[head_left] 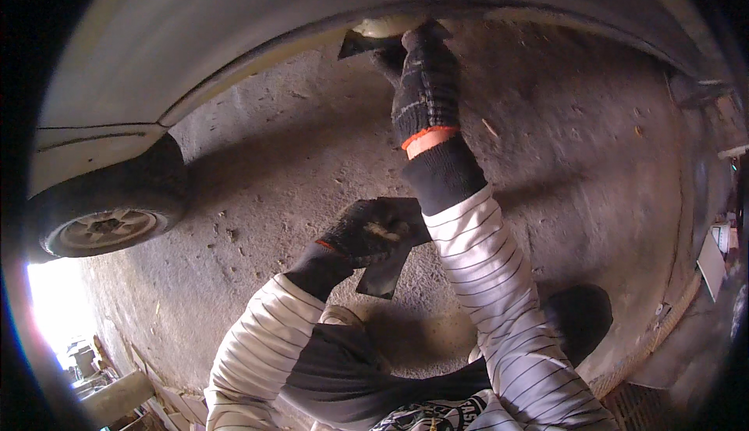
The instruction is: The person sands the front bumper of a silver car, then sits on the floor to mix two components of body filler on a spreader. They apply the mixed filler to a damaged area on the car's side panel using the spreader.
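Reaching up to the lower edge of a car's side panel (281, 17), my right hand (427, 72) wears a dark knit glove with an orange cuff. Its fingers are closed at a dark, thin piece (353, 44) with a pointed corner, held against the underside of the sill. A pale, yellowish patch (386, 25) shows on the sill right beside the fingertips. My left hand (363, 232), gloved alike, is lower down, in front of my knees. It grips a dark, flat sheet (382, 275) with straight edges, part of which sticks out past the fingers.
A car wheel (109, 205) stands on the left under the bodywork. Rough concrete floor (257, 173) with small debris lies below. At the right edge are a pale board (711, 266) and assorted items along a wall. Bright light and clutter show at lower left.
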Tool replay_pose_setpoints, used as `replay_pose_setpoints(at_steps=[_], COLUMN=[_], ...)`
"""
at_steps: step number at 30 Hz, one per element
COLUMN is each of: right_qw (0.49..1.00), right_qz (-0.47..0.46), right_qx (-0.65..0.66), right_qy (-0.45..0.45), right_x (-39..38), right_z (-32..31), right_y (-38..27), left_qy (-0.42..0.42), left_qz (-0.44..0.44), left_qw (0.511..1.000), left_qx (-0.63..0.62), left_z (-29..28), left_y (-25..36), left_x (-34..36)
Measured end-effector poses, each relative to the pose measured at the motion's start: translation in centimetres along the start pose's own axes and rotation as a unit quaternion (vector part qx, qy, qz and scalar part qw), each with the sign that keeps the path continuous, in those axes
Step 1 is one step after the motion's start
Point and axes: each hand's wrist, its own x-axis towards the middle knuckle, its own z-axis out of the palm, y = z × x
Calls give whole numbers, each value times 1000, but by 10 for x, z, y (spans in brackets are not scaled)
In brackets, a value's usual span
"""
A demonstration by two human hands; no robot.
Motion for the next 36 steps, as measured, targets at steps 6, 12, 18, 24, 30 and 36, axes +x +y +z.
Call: replay_pose_setpoints(at_steps=[6, 12, 18, 24, 30, 36], right_qw=[996, 979, 972, 983, 993, 958], right_qz=[66, 150, -39, 98, 111, -103], right_qx=[50, 130, -228, 142, 38, -265], right_qy=[31, 43, -42, 59, -1, -25], right_x=[-1, 30, 47, 35, 67, 84], right_z=[-29, -42, -46, -67, -87, -97], right_y=[-11, 0, -13, -28, -2, -6], left_qy=[17, 34, 28, 48, 54, 55], left_qz=[77, 31, -3, -10, 19, 45], left_qw=[967, 922, 940, 890, 916, 870], left_qx=[243, 385, 339, 453, 397, 487], left_z=[-2, -5, -8, -11, -12, -12], left_y=[5, 10, 12, 15, 21, 18], left_x=[2, 4, 7, 14, 14, 17])
